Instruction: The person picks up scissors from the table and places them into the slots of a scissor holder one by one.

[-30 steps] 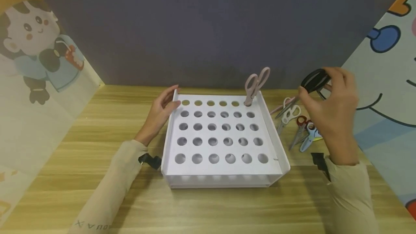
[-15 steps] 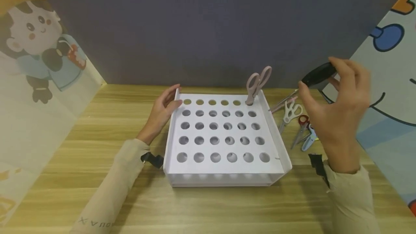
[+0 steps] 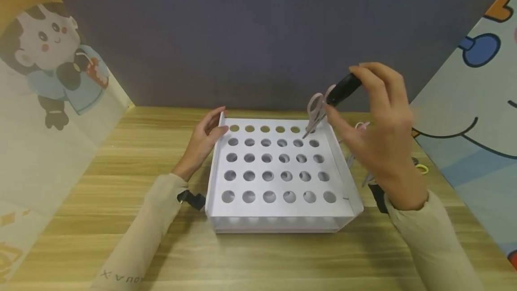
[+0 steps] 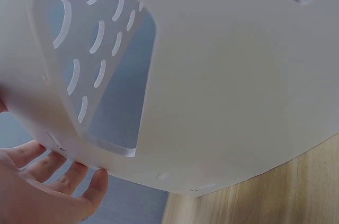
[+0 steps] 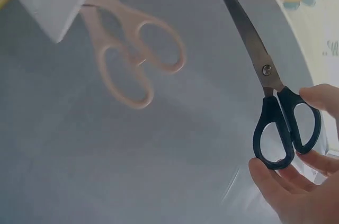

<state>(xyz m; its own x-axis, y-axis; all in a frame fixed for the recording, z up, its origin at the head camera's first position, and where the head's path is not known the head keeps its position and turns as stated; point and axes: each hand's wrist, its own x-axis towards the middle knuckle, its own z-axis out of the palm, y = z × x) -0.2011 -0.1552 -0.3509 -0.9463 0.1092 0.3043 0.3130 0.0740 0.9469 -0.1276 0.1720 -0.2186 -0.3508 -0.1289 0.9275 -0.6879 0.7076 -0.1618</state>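
Observation:
My right hand (image 3: 379,134) pinches black-handled scissors (image 3: 343,90) by the handle loops, blades slanting down and left over the back right part of a white rack (image 3: 278,210) with rows of round holes. In the right wrist view the scissors (image 5: 274,113) have their blades together. Pink scissors (image 3: 314,104) stand handles up in the rack's back right hole, partly behind the black ones. At the rack's back left corner, my left hand (image 3: 202,140) grips the side wall with its thumb on the inner side. The left wrist view has its fingertips at the panel's edge (image 4: 180,181).
More scissors lie on the wooden table (image 3: 121,201) right of the rack, mostly hidden by my right hand; a yellow handle loop (image 3: 422,169) shows beyond it. A dark panel (image 3: 258,35) rises behind the table, with cartoon-printed walls on both sides.
My right hand has carried the black-handled scissors left, from above the loose scissors to over the rack, tilting them steeper. My left hand keeps its grip on the rack.

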